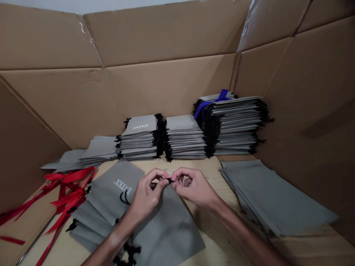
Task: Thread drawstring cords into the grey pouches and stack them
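Observation:
Both hands meet at the top corner of a grey fabric pouch (169,225) that lies on the table in front of me. My left hand (149,190) pinches a short black cord (170,180) between thumb and forefinger. From the other side my right hand (192,184) pinches the same cord, its fingertips almost touching the left ones. Under my left wrist lies a fanned pile of grey pouches (108,184), the top one printed INTEX, with black cord ends sticking out at the edges.
Stacked grey pouches with black cords (138,142) stand along the back cardboard wall (166,85). A blue strap (206,105) lies over the right stack. Red ribbons (69,188) spread at left. Flat grey pouches (266,195) lie at right on the wooden tabletop (219,225).

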A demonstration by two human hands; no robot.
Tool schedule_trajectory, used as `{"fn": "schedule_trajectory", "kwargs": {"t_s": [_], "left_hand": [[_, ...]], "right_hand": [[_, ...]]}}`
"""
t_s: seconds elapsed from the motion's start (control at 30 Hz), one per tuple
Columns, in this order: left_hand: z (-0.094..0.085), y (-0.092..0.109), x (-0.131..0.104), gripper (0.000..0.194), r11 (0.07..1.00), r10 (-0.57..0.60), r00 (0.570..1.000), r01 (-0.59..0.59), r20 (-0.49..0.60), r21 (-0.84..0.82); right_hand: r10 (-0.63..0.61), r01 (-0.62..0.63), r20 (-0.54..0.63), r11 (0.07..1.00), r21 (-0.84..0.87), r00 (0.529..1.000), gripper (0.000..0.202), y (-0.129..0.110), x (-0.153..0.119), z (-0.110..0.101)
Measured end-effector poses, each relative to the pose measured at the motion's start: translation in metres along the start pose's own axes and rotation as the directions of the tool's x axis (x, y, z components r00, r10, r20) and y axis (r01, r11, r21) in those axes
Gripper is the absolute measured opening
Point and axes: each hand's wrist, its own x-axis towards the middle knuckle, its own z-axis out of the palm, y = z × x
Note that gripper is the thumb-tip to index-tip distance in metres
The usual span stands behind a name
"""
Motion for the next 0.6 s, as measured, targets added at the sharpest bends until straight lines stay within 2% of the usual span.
{"fn": "schedule_trajectory", "kwargs": {"t_s": [0.23,0.37,0.47,0.53,0.6], "left_hand": [[-0.008,0.0,0.0027,0.023,0.995,-0.073,0.987,0.062,0.142,0.079],[-0.0076,-0.0012,0.0035,0.031,0.986,-0.133,0.974,0.148,0.184,-0.073],[-0.0061,-0.0009,0.0032,0.036,0.916,-0.26,0.935,0.318,0.24,-0.246],[-0.0056,-0.0012,0.0026,0.037,0.833,-0.36,0.898,0.432,0.255,-0.345],[-0.0055,-0.0022,0.0022,0.038,0.769,-0.425,0.871,0.491,0.247,-0.409]], "right_hand": [[0.042,-0.043,0.01,0.997,0.057,0.999,0.01,0.0066,0.0032,-0.0024],[0.115,-0.12,0.041,0.985,0.123,0.992,0.011,0.006,0.006,-0.0046],[0.179,-0.184,0.048,0.976,0.114,0.983,0.01,0.0054,0.006,-0.0059],[0.156,-0.156,0.015,0.985,0.072,0.988,0.011,0.0063,0.0048,-0.0055],[0.078,-0.078,-0.045,0.997,-0.018,0.996,0.014,0.0083,0.0033,-0.0043]]}}
